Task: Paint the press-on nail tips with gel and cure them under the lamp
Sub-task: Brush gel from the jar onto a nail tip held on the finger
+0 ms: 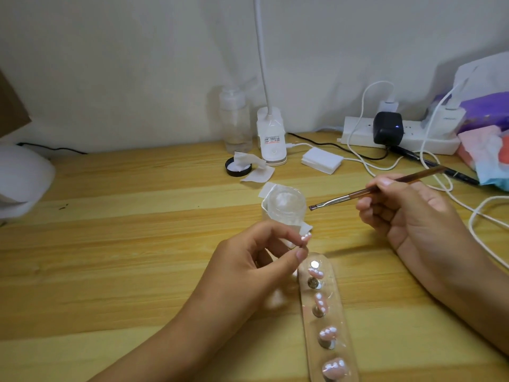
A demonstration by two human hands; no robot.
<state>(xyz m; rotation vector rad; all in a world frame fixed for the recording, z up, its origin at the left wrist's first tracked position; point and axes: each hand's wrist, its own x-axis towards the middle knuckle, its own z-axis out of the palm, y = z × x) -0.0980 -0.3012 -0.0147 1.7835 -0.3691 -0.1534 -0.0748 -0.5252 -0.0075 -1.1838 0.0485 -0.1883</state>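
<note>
My left hand (248, 268) pinches a small stand topped with a pink nail tip (305, 238) between thumb and forefinger, just above the far end of a clear holder strip (334, 304). Several more pink nail tips on metal stands sit along that strip, the nearest one (315, 272) close to my thumb. My right hand (407, 213) grips a brown-handled gel brush (377, 188), its dark bristle end pointing left over a clear gel jar (286, 205). The white curing lamp (19, 177) sits at the far left edge of the desk.
A desk lamp base (272, 139), a clear bottle (235, 122), a black lid (238, 168) with wipes and a pad stack (321, 159) stand behind the jar. At the back right are a power strip (396, 135), white cables (473, 219), a pen (440, 168) and packets.
</note>
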